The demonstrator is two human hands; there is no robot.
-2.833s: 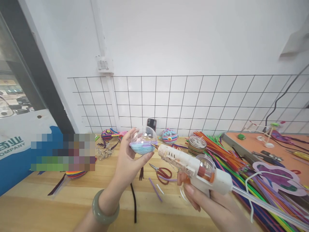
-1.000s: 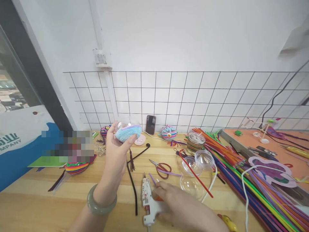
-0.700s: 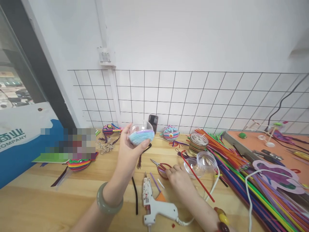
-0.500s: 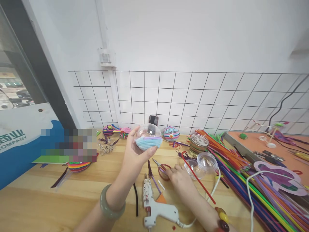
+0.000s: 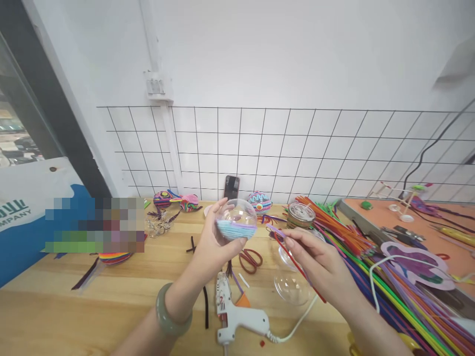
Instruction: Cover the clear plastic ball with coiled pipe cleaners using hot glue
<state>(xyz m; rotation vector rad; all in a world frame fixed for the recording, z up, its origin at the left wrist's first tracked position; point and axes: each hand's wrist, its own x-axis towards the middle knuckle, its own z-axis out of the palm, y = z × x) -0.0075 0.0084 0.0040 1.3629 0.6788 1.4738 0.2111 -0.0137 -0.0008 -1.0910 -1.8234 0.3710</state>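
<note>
A clear plastic ball point(image 5: 239, 212) is in my left hand point(image 5: 208, 247), raised above the table, thumb in front and fingers behind. Rows of light blue pipe cleaner point(image 5: 236, 232) cover its lower part, with a purple row on top. To its right, my right hand point(image 5: 315, 257) pinches a short purple pipe cleaner point(image 5: 275, 230), its tip apart from the ball. A red pipe cleaner point(image 5: 302, 269) runs slanting beside the right fingers; whether they touch it I cannot tell. Below the ball lie red-handled scissors point(image 5: 251, 261) and a white glue gun point(image 5: 241, 319).
Clear plastic half-shells point(image 5: 293, 289) and a spool point(image 5: 301, 213) stand near my right hand. Bundled pipe cleaners point(image 5: 389, 287) fill the right side. Decorated balls point(image 5: 260, 200) and a phone point(image 5: 232, 187) are by the wire grid. The glue gun's white cord point(image 5: 297, 326) curves right.
My right hand has left the scissors and come up to the right of the ball with a short purple pipe cleaner. The ball sits slightly lower and farther right. The half-shells have shifted.
</note>
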